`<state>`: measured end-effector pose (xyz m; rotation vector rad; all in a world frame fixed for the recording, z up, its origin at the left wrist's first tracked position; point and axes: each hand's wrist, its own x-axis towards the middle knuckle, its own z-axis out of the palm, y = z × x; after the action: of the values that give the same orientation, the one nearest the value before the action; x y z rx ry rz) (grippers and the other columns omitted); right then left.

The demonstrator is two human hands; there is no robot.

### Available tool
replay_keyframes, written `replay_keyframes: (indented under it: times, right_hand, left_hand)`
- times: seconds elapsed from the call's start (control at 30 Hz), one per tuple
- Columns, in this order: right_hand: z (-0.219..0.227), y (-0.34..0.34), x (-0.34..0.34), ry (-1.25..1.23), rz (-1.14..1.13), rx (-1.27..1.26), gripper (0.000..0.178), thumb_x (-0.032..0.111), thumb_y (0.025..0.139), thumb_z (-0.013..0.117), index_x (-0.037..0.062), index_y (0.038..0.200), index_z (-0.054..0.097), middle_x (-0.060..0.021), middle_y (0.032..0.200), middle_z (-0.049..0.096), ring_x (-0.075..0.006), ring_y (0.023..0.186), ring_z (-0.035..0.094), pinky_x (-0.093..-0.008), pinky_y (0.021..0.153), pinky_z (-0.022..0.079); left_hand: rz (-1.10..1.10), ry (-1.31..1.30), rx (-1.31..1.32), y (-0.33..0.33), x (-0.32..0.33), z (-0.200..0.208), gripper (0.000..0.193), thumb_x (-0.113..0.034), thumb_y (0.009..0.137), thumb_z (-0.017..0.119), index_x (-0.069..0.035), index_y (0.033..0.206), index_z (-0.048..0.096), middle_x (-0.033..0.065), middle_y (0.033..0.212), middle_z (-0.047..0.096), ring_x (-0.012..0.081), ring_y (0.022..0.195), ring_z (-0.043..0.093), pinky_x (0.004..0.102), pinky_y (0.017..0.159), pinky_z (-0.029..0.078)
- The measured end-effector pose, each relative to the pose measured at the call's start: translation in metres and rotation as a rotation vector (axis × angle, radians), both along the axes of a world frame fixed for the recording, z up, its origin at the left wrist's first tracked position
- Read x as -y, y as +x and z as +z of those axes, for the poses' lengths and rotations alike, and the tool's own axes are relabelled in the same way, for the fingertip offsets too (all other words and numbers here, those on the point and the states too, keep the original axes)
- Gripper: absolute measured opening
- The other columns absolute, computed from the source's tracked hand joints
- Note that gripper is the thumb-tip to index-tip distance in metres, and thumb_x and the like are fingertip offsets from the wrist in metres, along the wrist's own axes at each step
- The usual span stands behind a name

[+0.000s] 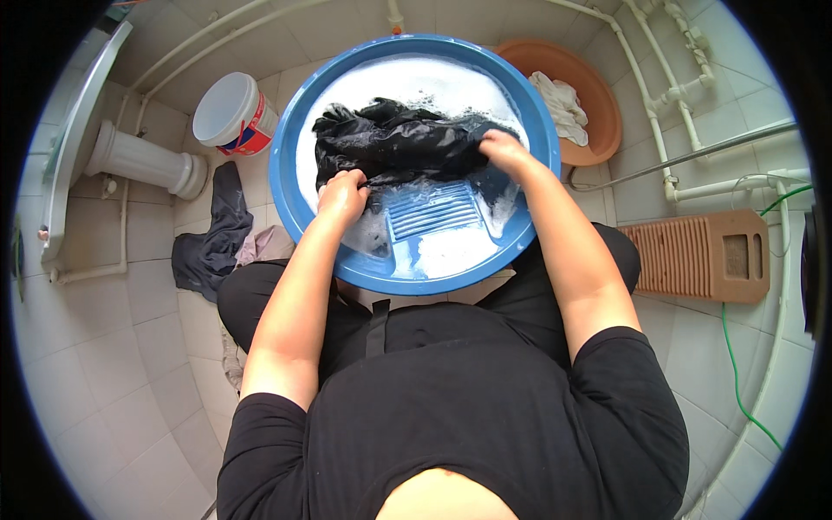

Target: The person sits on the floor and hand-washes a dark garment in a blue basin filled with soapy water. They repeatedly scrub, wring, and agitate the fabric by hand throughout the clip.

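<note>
Black cloth [399, 143] lies bunched and wet in the blue basin [282, 165], among white suds [425, 78]; in my head view it sits just beyond the ribbed panel [433, 212]. I see the left hand [343, 196] at its near left edge, fingers curled closed on the fabric, and the right hand [504, 151] at its right end, fingers bent round a fold; how tight these 2 grips are, I cannot tell. Right of the basin, a brown tub [604, 130] holds white cloth [560, 106].
</note>
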<state>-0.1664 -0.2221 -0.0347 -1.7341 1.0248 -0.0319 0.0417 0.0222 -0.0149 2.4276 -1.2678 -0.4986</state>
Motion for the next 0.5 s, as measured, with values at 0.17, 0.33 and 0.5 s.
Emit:
replay_keyframes:
  times: [0.17, 0.33, 0.5]
  right_hand:
    - [0.024, 0.000, 0.005, 0.382, -0.378, 0.675, 0.033, 0.027, 0.083, 0.055, 0.0014, 0.104, 0.055, -0.0092, 0.094, 0.060, -0.0191, 0.085, 0.055, -0.0318, 0.076, 0.043]
    - [0.010, 0.003, 0.011, -0.110, -0.455, 0.495, 0.048, 0.027, 0.083, 0.059, -0.0052, 0.116, 0.044, -0.0163, 0.106, 0.056, -0.0242, 0.097, 0.055, -0.0331, 0.085, 0.043]
    - [0.000, -0.014, 0.001, -0.488, 0.466, 0.075, 0.058, 0.029, 0.073, 0.068, 0.0118, 0.125, 0.048, -0.0165, 0.118, 0.053, -0.0306, 0.109, 0.051, -0.0354, 0.094, 0.040]
  left_hand:
    - [0.231, -0.577, -0.908, 0.014, -0.016, 0.020, 0.006, -0.014, 0.089, 0.052, -0.008, 0.089, 0.053, -0.0053, 0.079, 0.050, 0.0039, 0.075, 0.046, 0.0199, 0.069, 0.038]
    - [0.191, -0.610, -0.746, 0.017, -0.005, 0.021, 0.010, -0.014, 0.089, 0.051, -0.006, 0.083, 0.053, -0.0041, 0.076, 0.050, 0.0043, 0.072, 0.045, 0.0205, 0.066, 0.038]
    - [0.008, -0.466, 0.273, -0.031, 0.002, 0.028, 0.020, -0.020, 0.073, 0.065, -0.006, 0.086, 0.059, 0.0105, 0.092, 0.057, 0.0295, 0.092, 0.052, 0.0391, 0.081, 0.041]
